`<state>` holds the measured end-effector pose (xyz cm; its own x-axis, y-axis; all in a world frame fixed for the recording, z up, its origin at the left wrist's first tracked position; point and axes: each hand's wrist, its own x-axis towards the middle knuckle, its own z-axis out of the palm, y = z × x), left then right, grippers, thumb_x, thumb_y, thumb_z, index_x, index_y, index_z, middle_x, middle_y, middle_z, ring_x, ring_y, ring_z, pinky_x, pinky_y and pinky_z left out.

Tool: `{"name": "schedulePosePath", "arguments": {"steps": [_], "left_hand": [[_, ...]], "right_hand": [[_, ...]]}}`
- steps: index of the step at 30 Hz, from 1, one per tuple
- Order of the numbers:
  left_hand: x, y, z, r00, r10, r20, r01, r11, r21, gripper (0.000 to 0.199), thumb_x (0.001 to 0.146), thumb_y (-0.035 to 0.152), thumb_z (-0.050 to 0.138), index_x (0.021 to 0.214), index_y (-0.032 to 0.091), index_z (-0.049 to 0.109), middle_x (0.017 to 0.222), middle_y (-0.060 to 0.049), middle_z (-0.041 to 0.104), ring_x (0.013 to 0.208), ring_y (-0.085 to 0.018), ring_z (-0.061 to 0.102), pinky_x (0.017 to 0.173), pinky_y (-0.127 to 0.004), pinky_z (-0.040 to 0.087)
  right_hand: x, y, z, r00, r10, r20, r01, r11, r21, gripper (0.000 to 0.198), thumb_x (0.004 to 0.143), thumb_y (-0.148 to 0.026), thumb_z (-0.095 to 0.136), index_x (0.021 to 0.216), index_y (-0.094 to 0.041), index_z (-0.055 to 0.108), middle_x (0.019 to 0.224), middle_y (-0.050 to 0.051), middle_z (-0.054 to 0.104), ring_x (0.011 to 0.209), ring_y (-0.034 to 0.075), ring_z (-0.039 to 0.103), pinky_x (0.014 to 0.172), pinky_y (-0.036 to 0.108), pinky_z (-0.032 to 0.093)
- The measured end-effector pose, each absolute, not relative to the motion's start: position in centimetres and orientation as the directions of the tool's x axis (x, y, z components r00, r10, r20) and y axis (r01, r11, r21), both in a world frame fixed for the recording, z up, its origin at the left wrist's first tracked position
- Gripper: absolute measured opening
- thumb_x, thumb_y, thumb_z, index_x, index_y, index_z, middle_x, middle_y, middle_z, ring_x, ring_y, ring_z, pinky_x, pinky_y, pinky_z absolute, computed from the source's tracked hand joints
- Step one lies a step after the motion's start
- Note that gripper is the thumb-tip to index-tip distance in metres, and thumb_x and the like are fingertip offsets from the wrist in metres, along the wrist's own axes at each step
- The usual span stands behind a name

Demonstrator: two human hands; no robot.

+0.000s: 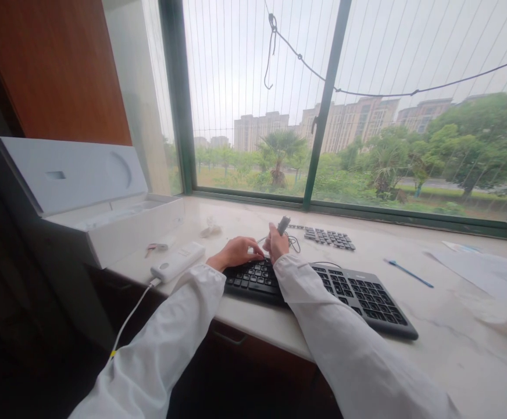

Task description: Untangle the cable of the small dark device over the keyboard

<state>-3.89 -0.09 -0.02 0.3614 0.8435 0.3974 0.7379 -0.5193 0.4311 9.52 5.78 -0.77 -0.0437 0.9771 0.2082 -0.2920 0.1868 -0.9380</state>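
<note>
A black keyboard lies at the front of the marble-patterned surface, many of its key positions showing bare sockets. My left hand rests over its back left part. The thumb and fingers come together at the keys; whatever is between them is too small to make out. Just to the right, my right hand is closed around a short dark grey brush-like tool, its ragged end pointing up. A thin dark cable loops behind that hand. Removed keycaps lie in rows near the window.
On the left stands an open white box, with a white power strip and a small white item before it. Crumpled tissue lies behind. A blue pen-like stick and papers are on the right.
</note>
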Motion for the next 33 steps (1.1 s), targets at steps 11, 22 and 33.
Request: {"name": "schedulePosePath", "arguments": {"steps": [11,22,33], "left_hand": [[-4.3,0.8,-0.7,0.257,0.901,0.350,0.802,-0.401,0.443,0.025,0.071,0.038,0.065,0.079,0.017,0.075,0.072,-0.001,0.070,0.068,-0.015,0.060,0.065,-0.023,0.042],[-4.3,1.3,-0.8,0.305,0.869,0.390,0.776,-0.464,0.428,0.019,0.076,0.022,0.055,0.082,0.008,0.066,0.091,-0.011,0.069,0.079,-0.020,0.058,0.071,-0.028,0.045],[-4.4,1.2,-0.9,0.289,0.885,0.365,0.690,-0.457,0.562,0.017,0.071,0.029,0.061,0.075,0.012,0.064,0.078,-0.004,0.068,0.071,-0.016,0.057,0.065,-0.026,0.047]], "right_hand": [[9.0,2.8,-0.6,-0.108,0.829,0.549,0.161,0.560,-0.813,0.049,0.079,-0.056,0.050,0.049,-0.019,0.041,0.044,-0.003,0.039,0.047,0.011,0.039,0.045,0.023,0.031],[8.9,1.6,-0.8,-0.328,0.591,0.737,0.259,0.807,-0.531,0.036,0.083,-0.035,0.049,0.052,-0.017,0.051,0.049,-0.002,0.048,0.050,0.011,0.041,0.050,0.022,0.028],[9.0,1.5,-0.6,-0.247,0.638,0.730,0.237,0.770,-0.593,0.039,0.085,-0.038,0.049,0.051,-0.018,0.052,0.047,-0.002,0.048,0.049,0.012,0.042,0.051,0.023,0.031]]}}
